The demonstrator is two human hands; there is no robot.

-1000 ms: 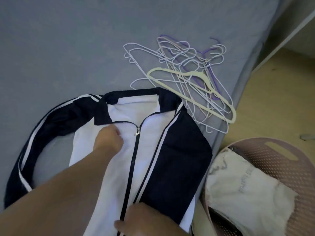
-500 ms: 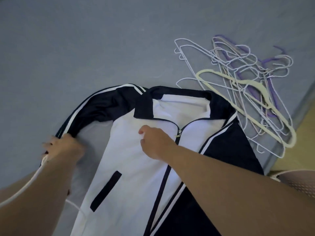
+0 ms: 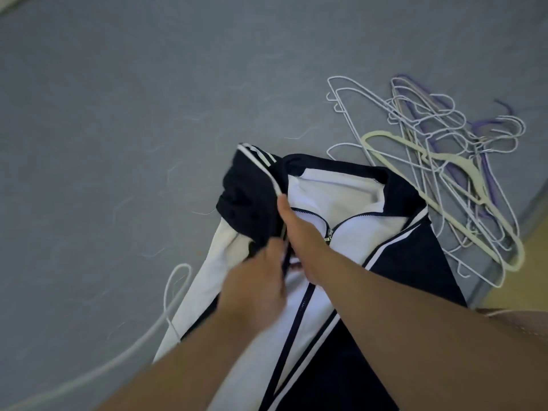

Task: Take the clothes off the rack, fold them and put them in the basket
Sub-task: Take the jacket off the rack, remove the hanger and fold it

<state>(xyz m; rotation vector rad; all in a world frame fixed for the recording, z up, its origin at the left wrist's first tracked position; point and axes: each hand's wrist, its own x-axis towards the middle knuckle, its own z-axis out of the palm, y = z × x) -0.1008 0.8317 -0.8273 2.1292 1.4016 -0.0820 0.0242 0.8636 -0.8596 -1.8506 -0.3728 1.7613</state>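
The track jacket [image 3: 350, 191] is lying zip-up on the grey bed [image 3: 118, 143], the left hand [image 3: 255, 280] is gripping its navy sleeve [image 3: 249, 200] over the chest, and the right hand [image 3: 302, 235], its curl unclear, is pinning the front, so the sleeve wants laying flat and square.

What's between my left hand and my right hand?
The navy sleeve of the jacket, folded over its chest, passes between left hand and right hand, in the head view.
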